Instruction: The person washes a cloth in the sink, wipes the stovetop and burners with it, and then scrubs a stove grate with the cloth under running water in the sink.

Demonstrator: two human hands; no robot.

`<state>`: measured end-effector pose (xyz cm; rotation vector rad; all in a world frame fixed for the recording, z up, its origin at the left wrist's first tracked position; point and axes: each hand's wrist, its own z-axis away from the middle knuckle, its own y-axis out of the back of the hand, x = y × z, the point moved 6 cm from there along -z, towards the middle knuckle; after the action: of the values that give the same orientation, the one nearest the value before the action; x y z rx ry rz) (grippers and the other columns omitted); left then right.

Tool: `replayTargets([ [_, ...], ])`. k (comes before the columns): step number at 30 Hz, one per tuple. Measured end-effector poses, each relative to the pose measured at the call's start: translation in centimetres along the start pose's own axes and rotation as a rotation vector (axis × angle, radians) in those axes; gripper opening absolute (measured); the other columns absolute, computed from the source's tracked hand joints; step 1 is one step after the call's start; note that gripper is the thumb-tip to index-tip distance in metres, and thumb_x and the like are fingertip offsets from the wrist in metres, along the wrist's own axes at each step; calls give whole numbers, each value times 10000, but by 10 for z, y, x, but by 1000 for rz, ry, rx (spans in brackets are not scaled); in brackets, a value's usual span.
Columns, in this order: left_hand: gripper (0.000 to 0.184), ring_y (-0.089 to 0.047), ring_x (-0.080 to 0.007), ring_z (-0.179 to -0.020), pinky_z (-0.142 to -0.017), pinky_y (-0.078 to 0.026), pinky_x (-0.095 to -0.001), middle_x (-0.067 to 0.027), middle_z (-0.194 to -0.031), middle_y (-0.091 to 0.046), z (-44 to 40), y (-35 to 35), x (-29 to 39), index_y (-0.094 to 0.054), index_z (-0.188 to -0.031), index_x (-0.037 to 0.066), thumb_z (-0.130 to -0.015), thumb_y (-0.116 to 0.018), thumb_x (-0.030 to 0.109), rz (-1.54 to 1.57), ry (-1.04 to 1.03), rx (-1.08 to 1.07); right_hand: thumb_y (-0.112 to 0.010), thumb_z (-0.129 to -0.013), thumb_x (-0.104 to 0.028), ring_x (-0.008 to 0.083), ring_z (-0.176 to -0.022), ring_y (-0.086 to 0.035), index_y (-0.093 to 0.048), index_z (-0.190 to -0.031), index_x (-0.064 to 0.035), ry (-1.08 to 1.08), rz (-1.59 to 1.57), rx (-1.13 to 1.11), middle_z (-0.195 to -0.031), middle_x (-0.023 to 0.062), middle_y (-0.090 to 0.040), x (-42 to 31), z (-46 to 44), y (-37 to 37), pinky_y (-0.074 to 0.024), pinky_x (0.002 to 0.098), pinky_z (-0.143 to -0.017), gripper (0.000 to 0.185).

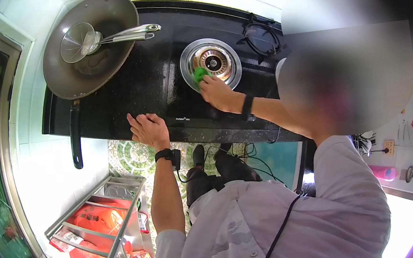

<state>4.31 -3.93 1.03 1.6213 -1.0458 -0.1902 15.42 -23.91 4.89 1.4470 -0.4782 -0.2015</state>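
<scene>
My right hand (pixel 218 94) is closed on a green scrubbing pad (pixel 201 74). The pad touches the near-left part of the round metal burner (pixel 231 59), inside its shiny outer ring. My left hand (pixel 149 130) rests at the front edge of the black glass stove top (pixel 125 100); it holds nothing, its index finger stretched out and the other fingers loosely bent. Small wet-looking specks dot the glass around both hands. Part of the pad is hidden under my right fingers.
A large wok (pixel 118 16) sits at the stove's left end, its black handle (pixel 76 137) past the front edge. In it lie a strainer (pixel 77 41) and a ladle (pixel 145 28). A black pan support (pixel 262 39) stands back right. Below left is a metal rack (pixel 119 237) with red bags.
</scene>
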Motion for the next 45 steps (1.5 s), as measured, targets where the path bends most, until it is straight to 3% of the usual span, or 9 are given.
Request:
replayTargets([
  [3, 162, -528, -327, -927, -775, -386, -459, -155, -1345, -479, 0, -1, -1, -537, -833, 73, -812, -551, 233, 3, -6, -1, -613, -710, -155, 254, -971, -512, -665, -770, -105, -94, -18, -52, -910, 51, -594, 17, 39, -4, -440, 349, -803, 93],
  [6, 166, -539, -333, -919, -764, -395, -472, -156, -1332, -492, 1, -3, -2, -534, -823, 75, -801, -558, 238, 5, -28, 26, -617, -678, -56, 316, -944, -596, -659, -835, -56, -580, -249, -151, -979, 108, -635, 70, 86, -15, -505, 383, -773, 163],
  [9, 171, -554, -344, -926, -766, -404, -489, -159, -1321, -503, 0, 4, 4, -542, -830, 80, -784, -562, 243, -58, -15, 25, -586, -759, -35, 238, -848, -651, -639, -952, -24, -1039, -1269, 238, -973, 94, -660, 88, 146, 13, -529, 335, -733, 200],
  [12, 208, -601, -360, -926, -716, -465, -519, -158, -1304, -516, -1, 12, 7, -631, -855, 82, -771, -540, 248, -55, -18, 12, -537, -867, -20, 159, -856, -636, -600, -1003, -33, -1067, -2160, 677, -942, 51, -634, 53, 192, 25, -532, 297, -735, 150],
  [22, 200, -564, -349, -767, -752, -448, -452, -202, -867, -591, -1, -4, -13, -584, -792, -27, -784, -599, 172, 553, -203, -94, -540, -911, -99, 149, -786, -647, -587, -946, -47, -1154, -2253, 1474, -914, 54, -649, -153, 400, 109, -537, 287, -671, 78],
  [26, 232, -504, -174, -785, -697, -426, -323, -76, -936, -510, 130, -5, 49, -478, -984, 7, -917, -553, 217, 1016, -305, -850, -564, -921, -183, 89, -775, -590, -617, -991, -47, -1394, -1810, 1707, -876, 1, -621, -290, 476, 123, -486, 266, -661, 162],
  [28, 195, -479, -108, -723, -604, -370, -248, -25, -878, -512, 237, 45, 79, -500, -977, 62, -928, -523, 249, 800, -462, -1290, -574, -923, -259, 60, -698, -578, -620, -955, -66, -1481, -1699, 1714, -793, -24, -600, -362, 498, 139, -486, 244, -572, 200],
  [39, 347, -609, -118, -836, -739, -506, -249, -50, -1067, -616, 684, 422, -59, -571, -1149, 29, -977, -503, 323, 105, -1457, -2827, -581, -936, -280, 32, -634, -560, -600, -956, -88, -1998, -735, 2358, -762, -43, -596, -786, 553, 263, -465, 198, -559, 195],
  [45, 583, -554, -243, -1115, -906, -456, -445, -95, -1252, -551, 792, 570, -225, -419, -1348, 108, -962, -353, 540, -830, -730, -3482, -585, -936, -271, 52, -613, -572, -608, -990, -49, -2272, -231, 2318, -758, -22, -611, -941, 605, 290, -467, 214, -529, 229],
])
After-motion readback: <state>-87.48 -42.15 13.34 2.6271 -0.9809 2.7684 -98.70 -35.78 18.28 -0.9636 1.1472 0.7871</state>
